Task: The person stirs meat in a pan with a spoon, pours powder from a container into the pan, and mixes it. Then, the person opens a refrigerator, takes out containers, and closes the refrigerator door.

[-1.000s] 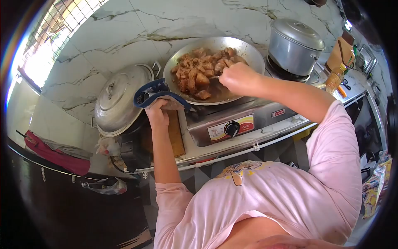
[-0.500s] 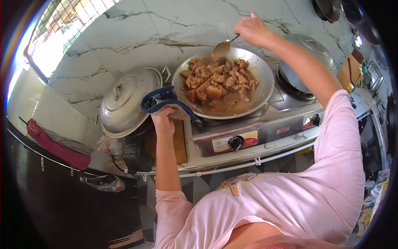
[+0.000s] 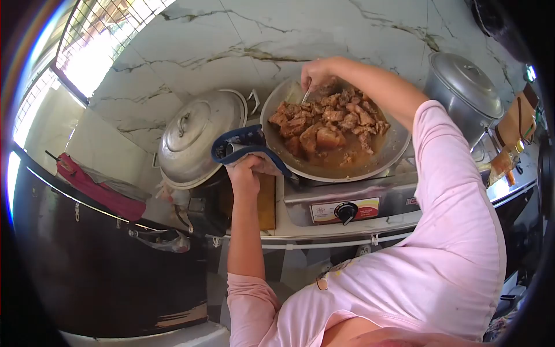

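Right hand (image 3: pixel 316 74) grips the spoon (image 3: pixel 306 98) beside the meat (image 3: pixel 330 136).

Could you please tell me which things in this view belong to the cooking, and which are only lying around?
In use:
wide pan with meat pieces
metal utensil in the right hand
blue-edged cloth in the left hand
stove under the pan

Seemingly just lying about:
lidded pot on the left
lidded pot on the right
maroon folded item
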The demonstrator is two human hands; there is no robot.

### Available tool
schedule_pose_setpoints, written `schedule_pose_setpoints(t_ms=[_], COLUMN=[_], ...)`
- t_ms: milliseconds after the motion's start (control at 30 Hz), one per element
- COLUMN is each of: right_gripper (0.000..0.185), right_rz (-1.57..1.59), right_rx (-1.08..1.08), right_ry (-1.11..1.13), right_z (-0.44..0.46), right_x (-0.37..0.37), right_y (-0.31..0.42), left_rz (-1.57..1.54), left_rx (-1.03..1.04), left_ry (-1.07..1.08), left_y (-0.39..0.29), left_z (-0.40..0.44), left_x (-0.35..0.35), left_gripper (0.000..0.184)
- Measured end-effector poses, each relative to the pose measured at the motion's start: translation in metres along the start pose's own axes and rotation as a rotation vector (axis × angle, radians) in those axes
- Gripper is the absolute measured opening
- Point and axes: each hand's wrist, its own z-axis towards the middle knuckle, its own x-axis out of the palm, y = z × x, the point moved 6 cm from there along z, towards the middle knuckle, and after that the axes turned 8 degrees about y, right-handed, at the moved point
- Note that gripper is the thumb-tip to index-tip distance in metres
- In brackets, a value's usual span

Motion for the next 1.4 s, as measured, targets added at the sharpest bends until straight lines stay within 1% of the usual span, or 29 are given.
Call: schedule_pose_setpoints(t_ms=[33,100,167,233,267,300,367,433,500,533,567,633,667,733,767,800,833,867,933,967,1033,1067,1100,1133,1167,1233,1300,1367,1400], right_gripper=[0.020,0.019,0.019,0.019,0.019,0.019,0.018,0.017,0.018,0.018,0.018,0.018,0.018,0.017,0.017,0.018,0.020,0.020,0.019,0.019,0.013,0.013,0.006,0.007,0.007,0.005,0.007,0.010,0.010], right_rz=[0.014,0.032,0.049,0.012,-0.073,-0.070,-0.085,-0.053,-0.061,-0.078,-0.073,-0.315,-0.319,-0.449,-0.450,-0.500,-0.548,-0.547,-0.758,-0.758,-0.811,-0.814,-0.833,-0.854,-0.862,-0.709,-0.706,-0.746,-0.748], right_rx=[-0.033,-0.058,-0.072,-0.135,-0.125,-0.108,-0.195,-0.157,-0.070,-0.057,-0.038,0.044,0.056,0.110,0.116,0.172,0.227,0.228,0.168,0.171,0.162,0.163,0.141,0.118,0.118,0.127,0.166,0.394,0.389], right_ry=[0.057,0.082,0.101,0.016,-0.070,-0.067,-0.249,-0.278,-0.382,-0.406,-0.403,-0.617,-0.614,-0.727,-0.725,-0.642,-0.558,-0.558,-0.501,-0.502,-0.592,-0.595,-0.670,-0.746,-0.750,-0.645,-0.658,-0.624,-0.626], right_z=[-0.007,-0.023,-0.041,-0.065,-0.084,-0.098,-0.132,-0.164,-0.195,-0.207,-0.220,-0.254,-0.268,-0.302,-0.314,-0.322,-0.325,-0.323,-0.302,-0.290,-0.263,-0.249,-0.238,-0.235,-0.235,-0.233,-0.250,-0.261,-0.259], right_x=[0.002,-0.001,-0.003,-0.010,-0.014,-0.012,-0.018,-0.013,-0.011,-0.008,-0.002,-0.005,-0.006,-0.016,-0.018,-0.015,-0.010,0.000,0.029,0.040,0.057,0.062,0.062,0.060,0.055,0.040,0.013,-0.014,-0.018], right_y=[0.012,0.024,0.027,0.024,0.025,0.019,0.015,0.015,0.008,0.004,0.005,0.015,0.022,0.045,0.056,0.067,0.074,0.081,0.096,0.095,0.094,0.092,0.094,0.096,0.098,0.095,0.101,0.085,0.075], left_rz=[0.002,-0.018,-0.015,-0.010,-0.010,-0.019,-0.019,-0.018,-0.019,-0.017,-0.023,-0.025,-0.018,-0.018,-0.012,-0.016,-0.017,-0.016,-0.008,-0.003,-0.012,-0.018,-0.021,-0.019,-0.017,-0.021,-0.027,-0.044,-0.044], left_rx=[-0.010,0.041,0.006,0.030,0.007,-0.003,0.014,-0.003,0.011,-0.007,-0.022,0.037,0.022,0.030,0.046,0.044,0.031,0.017,0.020,0.027,0.023,0.017,0.020,0.021,0.025,0.027,0.024,0.065,0.069], left_ry=[-0.008,-0.026,-0.028,0.001,-0.003,0.007,0.003,0.030,0.022,0.006,0.017,0.055,0.038,0.029,0.011,0.013,0.040,0.067,0.059,0.049,0.021,-0.007,-0.005,0.003,0.011,0.013,0.007,0.011,0.008], left_y=[-0.001,-0.006,-0.004,-0.002,0.003,0.003,0.002,0.004,0.003,0.004,0.005,0.002,0.003,0.001,0.000,0.001,0.003,0.004,0.004,0.003,0.003,0.003,0.002,0.002,0.002,0.002,0.002,0.000,0.000], left_z=[-0.001,-0.001,-0.001,0.004,0.008,0.009,0.011,0.014,0.016,0.015,0.014,0.016,0.015,0.013,0.013,0.014,0.016,0.018,0.018,0.018,0.015,0.014,0.014,0.014,0.015,0.013,0.013,0.013,0.012], left_x=[0.002,0.007,0.004,0.002,-0.004,-0.003,-0.001,-0.003,-0.002,-0.001,-0.001,0.002,0.001,0.006,0.007,0.006,0.005,0.005,0.006,0.006,0.008,0.008,0.008,0.009,0.009,0.009,0.010,0.014,0.014], left_gripper=[0.046,0.046,0.045,0.044,0.043,0.043,0.042,0.042,0.040,0.031,0.031,0.031,0.032,0.032,0.032,0.032,0.032,0.032,0.032,0.032,0.031,0.031,0.031,0.031,0.031,0.031,0.031,0.032,0.032])
